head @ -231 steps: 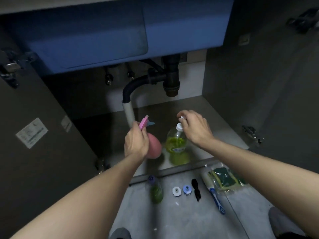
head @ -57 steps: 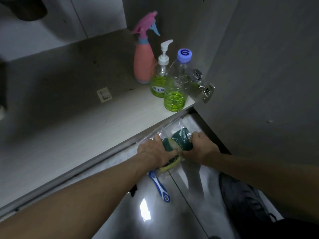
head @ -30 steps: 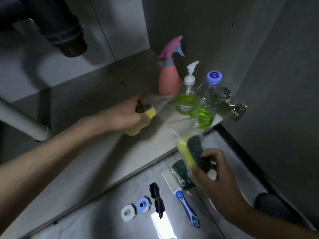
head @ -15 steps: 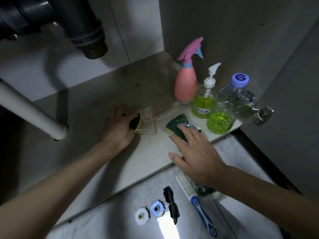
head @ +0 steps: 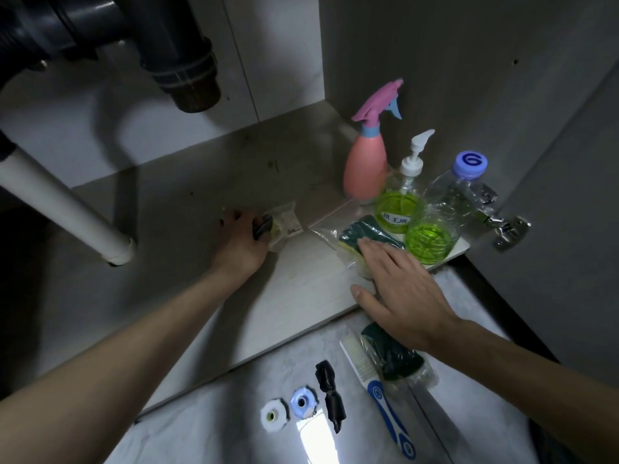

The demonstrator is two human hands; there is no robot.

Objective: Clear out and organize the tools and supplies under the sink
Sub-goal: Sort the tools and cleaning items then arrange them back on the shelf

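Bagged sponge under right hand fingertips

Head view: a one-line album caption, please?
Two hands set bagged sponges beside bottles under the sink.

On the cabinet floor we saw a pink spray bottle, a pump bottle of green liquid and a clear bottle with a blue cap standing upright in a row at the right front corner. Two bagged sponges lay flat near the front edge.
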